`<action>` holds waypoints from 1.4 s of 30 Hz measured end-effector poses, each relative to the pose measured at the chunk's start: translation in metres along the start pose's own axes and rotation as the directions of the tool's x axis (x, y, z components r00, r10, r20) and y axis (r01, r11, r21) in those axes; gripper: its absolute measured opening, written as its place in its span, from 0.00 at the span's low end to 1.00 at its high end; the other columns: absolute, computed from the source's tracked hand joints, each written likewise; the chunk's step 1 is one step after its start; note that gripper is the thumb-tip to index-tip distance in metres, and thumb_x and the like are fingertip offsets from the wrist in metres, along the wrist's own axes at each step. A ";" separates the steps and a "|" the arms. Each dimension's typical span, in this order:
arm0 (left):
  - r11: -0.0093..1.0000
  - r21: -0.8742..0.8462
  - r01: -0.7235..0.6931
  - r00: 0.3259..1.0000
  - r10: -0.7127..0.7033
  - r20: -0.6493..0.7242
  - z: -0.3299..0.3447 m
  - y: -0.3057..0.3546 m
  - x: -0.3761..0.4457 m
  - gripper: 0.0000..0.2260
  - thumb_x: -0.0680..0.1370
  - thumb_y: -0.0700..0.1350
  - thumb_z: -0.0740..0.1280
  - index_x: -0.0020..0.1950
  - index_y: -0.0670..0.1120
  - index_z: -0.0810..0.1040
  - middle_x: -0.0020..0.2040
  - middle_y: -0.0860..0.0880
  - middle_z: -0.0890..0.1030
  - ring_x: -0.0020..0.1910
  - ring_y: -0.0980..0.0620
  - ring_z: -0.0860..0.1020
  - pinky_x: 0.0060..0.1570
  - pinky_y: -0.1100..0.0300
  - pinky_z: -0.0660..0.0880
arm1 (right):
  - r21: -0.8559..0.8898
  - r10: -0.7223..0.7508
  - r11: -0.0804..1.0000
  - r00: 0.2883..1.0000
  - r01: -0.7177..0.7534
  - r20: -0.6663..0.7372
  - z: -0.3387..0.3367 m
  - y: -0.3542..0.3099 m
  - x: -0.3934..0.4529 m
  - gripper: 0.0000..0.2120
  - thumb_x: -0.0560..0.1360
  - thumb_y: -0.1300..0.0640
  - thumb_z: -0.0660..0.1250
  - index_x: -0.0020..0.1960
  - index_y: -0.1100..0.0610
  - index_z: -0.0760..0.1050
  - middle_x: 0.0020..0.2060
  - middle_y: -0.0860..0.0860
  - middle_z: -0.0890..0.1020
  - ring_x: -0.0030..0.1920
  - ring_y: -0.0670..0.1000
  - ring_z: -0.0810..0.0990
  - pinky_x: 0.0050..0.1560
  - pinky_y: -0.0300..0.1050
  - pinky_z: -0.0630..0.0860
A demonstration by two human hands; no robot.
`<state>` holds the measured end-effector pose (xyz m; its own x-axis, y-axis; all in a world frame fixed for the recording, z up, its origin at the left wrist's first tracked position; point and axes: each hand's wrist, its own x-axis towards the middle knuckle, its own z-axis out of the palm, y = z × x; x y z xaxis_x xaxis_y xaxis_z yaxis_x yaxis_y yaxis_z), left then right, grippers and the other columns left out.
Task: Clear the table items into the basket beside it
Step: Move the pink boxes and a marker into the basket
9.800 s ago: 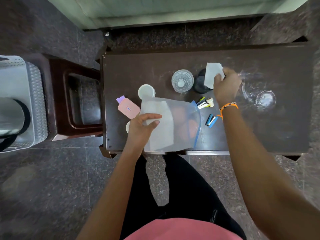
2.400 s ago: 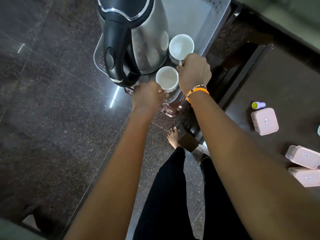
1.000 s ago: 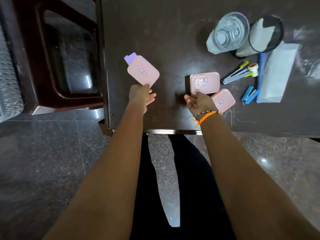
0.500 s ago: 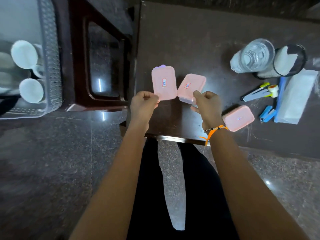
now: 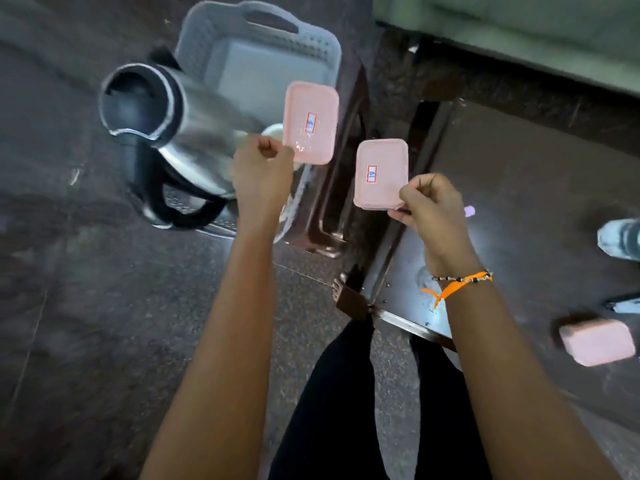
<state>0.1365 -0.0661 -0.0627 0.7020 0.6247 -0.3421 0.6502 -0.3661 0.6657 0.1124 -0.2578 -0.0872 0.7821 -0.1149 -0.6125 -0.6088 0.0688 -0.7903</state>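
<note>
**Two pink boxes lifted off the table, in transit to the basket**

Setting: dark speckled stone floor; a dark brown table (image 5: 519,202) at the right, a low brown stool between it and the grey perforated basket (image 5: 263,39) at the upper left.

Change noted: half a second ago both boxes were held just over the table's near-left corner. Now the view has swung left and both have cleared the tabletop.

Item 1: pink lidded box (image 5: 310,123), pinched at its near edge by the left hand (image 5: 261,171), fingers curled around the rim. It hangs beyond the knuckles, over the basket's right side and not yet inside.

Item 2: second pink box (image 5: 381,173), pinched at its near right corner by the right hand (image 5: 431,209). It sits up and left of that grip, over the gap between stool and table.

Already in the basket: steel kettle (image 5: 180,133) with black handle, left of the left hand; a white cup (image 5: 273,129) partly hidden behind Item 1.

Remaining on the table: a third pink box (image 5: 597,342), well right of the right wrist; a small purple object (image 5: 469,212) just right of that hand; a glass (image 5: 621,237) at the frame edge, blurred.

Assessment: the carry appears about half done; the free floor at the basket's far end looks the likely drop spot. Several table items remain.
</note>
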 end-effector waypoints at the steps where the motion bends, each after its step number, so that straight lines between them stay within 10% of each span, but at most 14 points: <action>1: 1.000 0.024 -0.002 1.000 0.002 -0.006 -0.002 0.005 0.014 0.09 0.71 0.43 0.63 0.47 0.41 0.79 0.47 0.44 0.83 0.49 0.46 0.80 0.50 0.58 0.75 | -0.010 -0.008 1.000 1.000 0.008 0.007 0.009 -0.004 0.002 0.11 0.72 0.65 0.63 0.35 0.53 0.69 0.37 0.51 0.75 0.40 0.48 0.77 0.42 0.38 0.82; 13: 0.925 0.381 0.004 0.989 -0.061 0.137 0.038 0.026 0.090 0.16 0.74 0.40 0.65 0.61 0.41 0.73 0.63 0.42 0.77 0.62 0.41 0.75 0.51 0.53 0.74 | 0.001 -0.028 1.000 0.999 0.028 -0.027 0.058 -0.023 0.019 0.10 0.74 0.68 0.62 0.38 0.55 0.71 0.46 0.59 0.75 0.47 0.51 0.78 0.47 0.40 0.82; 21: 0.980 0.199 -0.022 0.989 -0.007 0.147 0.033 0.021 0.096 0.14 0.74 0.36 0.58 0.56 0.35 0.77 0.58 0.34 0.78 0.59 0.36 0.75 0.48 0.51 0.74 | -0.151 -0.033 0.988 0.995 0.017 -0.099 0.115 -0.045 0.065 0.11 0.74 0.64 0.62 0.34 0.54 0.70 0.31 0.50 0.75 0.33 0.44 0.75 0.52 0.49 0.80; 27: 0.987 0.008 0.163 0.950 -0.159 0.269 0.026 0.025 0.104 0.16 0.80 0.42 0.55 0.61 0.35 0.75 0.61 0.36 0.77 0.62 0.38 0.75 0.60 0.52 0.72 | -0.307 -0.044 0.952 0.993 0.007 -0.113 0.139 -0.042 0.089 0.15 0.71 0.64 0.63 0.27 0.53 0.71 0.35 0.59 0.81 0.45 0.61 0.83 0.54 0.59 0.79; 35: 0.971 0.225 -0.084 0.949 0.009 0.316 0.030 0.016 0.102 0.14 0.77 0.35 0.56 0.56 0.38 0.79 0.58 0.37 0.80 0.58 0.40 0.76 0.51 0.59 0.70 | -0.441 -0.142 0.895 0.982 0.074 -0.122 0.143 -0.030 0.096 0.10 0.68 0.67 0.66 0.30 0.57 0.74 0.39 0.62 0.84 0.44 0.62 0.84 0.50 0.59 0.81; 42: 0.967 0.096 -0.238 0.958 0.217 0.188 0.025 0.021 0.066 0.16 0.78 0.37 0.57 0.65 0.41 0.74 0.64 0.43 0.76 0.64 0.46 0.73 0.64 0.58 0.66 | -0.345 -0.178 0.929 0.980 0.136 -0.092 0.113 -0.033 0.073 0.09 0.71 0.68 0.63 0.42 0.62 0.81 0.40 0.61 0.85 0.42 0.56 0.85 0.52 0.53 0.81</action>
<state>0.2040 -0.0500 -0.0882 0.8682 0.3891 -0.3080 0.4894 -0.5684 0.6613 0.2043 -0.1569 -0.1074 0.8621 -0.2162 -0.4583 -0.5051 -0.2939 -0.8115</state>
